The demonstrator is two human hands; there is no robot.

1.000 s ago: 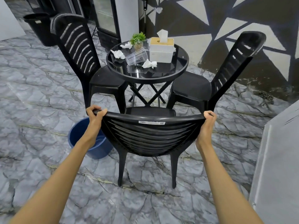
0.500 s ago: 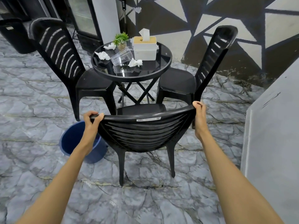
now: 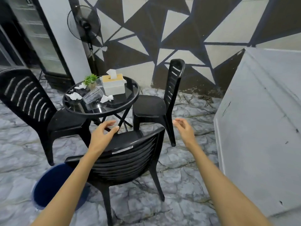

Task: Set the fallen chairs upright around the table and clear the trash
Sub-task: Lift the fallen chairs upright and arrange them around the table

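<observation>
Three black plastic chairs stand upright around a round black glass table (image 3: 132, 97). The near chair (image 3: 127, 162) is right in front of me, one chair (image 3: 27, 101) is at the left, another chair (image 3: 164, 101) at the right. My left hand (image 3: 102, 136) hovers open over the near chair's seat. My right hand (image 3: 184, 129) is open in the air beside its backrest, touching nothing. On the table lie crumpled white tissues (image 3: 75, 96), another tissue (image 3: 106, 98) and a tipped clear plastic cup (image 3: 92, 96).
A white tissue box (image 3: 114, 85) and a small green plant (image 3: 90, 79) sit on the table. A blue bucket (image 3: 48, 186) stands on the marble floor at my lower left. A grey block (image 3: 260, 144) fills the right. A standing fan (image 3: 84, 28) and glass-door fridge (image 3: 35, 38) are behind.
Both hands let go of the near chair's backrest and lifted forward, fingers apart. My view rose and swung right, showing more of the wall.
</observation>
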